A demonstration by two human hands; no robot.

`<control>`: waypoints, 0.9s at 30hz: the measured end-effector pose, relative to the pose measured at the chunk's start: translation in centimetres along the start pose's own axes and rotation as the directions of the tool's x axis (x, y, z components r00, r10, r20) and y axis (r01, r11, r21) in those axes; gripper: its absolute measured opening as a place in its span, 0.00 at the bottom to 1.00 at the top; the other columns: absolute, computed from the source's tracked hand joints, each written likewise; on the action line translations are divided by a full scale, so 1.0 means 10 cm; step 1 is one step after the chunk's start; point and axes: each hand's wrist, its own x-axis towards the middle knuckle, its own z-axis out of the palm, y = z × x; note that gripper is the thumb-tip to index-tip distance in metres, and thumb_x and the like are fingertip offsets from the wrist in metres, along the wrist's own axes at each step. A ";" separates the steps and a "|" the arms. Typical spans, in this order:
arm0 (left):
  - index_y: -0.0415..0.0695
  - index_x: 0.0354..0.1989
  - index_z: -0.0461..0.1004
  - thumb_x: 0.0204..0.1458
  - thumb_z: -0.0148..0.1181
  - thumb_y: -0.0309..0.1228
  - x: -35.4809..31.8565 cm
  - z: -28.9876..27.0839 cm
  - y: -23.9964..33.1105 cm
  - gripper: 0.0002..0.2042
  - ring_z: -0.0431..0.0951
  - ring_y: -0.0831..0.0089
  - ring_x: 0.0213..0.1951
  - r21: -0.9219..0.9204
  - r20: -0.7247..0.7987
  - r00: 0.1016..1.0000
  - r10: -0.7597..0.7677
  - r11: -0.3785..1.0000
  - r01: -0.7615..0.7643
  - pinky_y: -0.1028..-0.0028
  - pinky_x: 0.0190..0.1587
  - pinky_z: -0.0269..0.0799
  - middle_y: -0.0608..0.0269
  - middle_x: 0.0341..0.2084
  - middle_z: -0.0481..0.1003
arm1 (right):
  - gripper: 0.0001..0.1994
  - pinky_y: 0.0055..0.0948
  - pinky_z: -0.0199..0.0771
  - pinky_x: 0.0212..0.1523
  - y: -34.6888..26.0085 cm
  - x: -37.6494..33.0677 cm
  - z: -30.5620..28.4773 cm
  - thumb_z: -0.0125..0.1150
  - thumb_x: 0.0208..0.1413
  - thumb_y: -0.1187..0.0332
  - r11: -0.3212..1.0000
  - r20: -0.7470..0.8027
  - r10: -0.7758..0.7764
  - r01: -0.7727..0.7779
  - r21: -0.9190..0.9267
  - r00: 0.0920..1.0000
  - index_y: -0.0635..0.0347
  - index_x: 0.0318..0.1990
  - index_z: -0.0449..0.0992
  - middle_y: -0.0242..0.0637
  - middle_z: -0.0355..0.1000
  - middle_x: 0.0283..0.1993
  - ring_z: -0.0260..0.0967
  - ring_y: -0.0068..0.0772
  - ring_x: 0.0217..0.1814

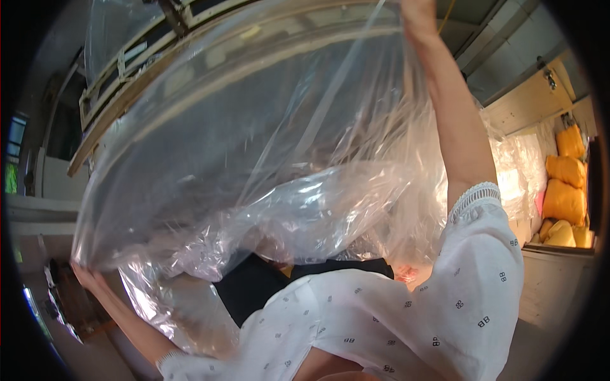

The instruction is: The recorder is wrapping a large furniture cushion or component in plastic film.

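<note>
A large sheet of clear plastic film point(210, 152) is spread between my hands, bulging and creased; I cannot tell whether it is a bag or a single layer. Low at the far left, my left hand point(88, 275) is closed on the film's edge. My right hand point(417, 14) is raised high at the top edge of the picture, its fingertips mostly cut off, and the film gathers in folds towards it. Crumpled lower folds of the film point(318, 216) hang in front of my body, over my dark-clothed legs point(251, 289).
Behind the film, a long wooden-edged frame point(121, 101) runs across the upper left. Stacked yellow-orange bundles point(564, 190) sit on a shelf at the right, beside more crumpled clear plastic point(518, 168). A wooden panel point(530, 105) juts out above them. A pale cabinet point(553, 289) stands below.
</note>
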 end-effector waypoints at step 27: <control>0.35 0.39 0.74 0.46 0.57 0.44 1.13 2.03 -1.36 0.22 0.72 0.66 0.35 0.772 0.120 0.978 0.171 0.603 -0.200 0.71 0.43 0.65 0.56 0.33 0.74 | 0.19 0.36 0.61 0.45 1.86 0.62 -0.10 0.62 0.41 0.55 0.724 -0.099 -0.314 0.171 -0.668 0.944 0.63 0.29 0.67 0.47 0.63 0.38 0.61 0.46 0.42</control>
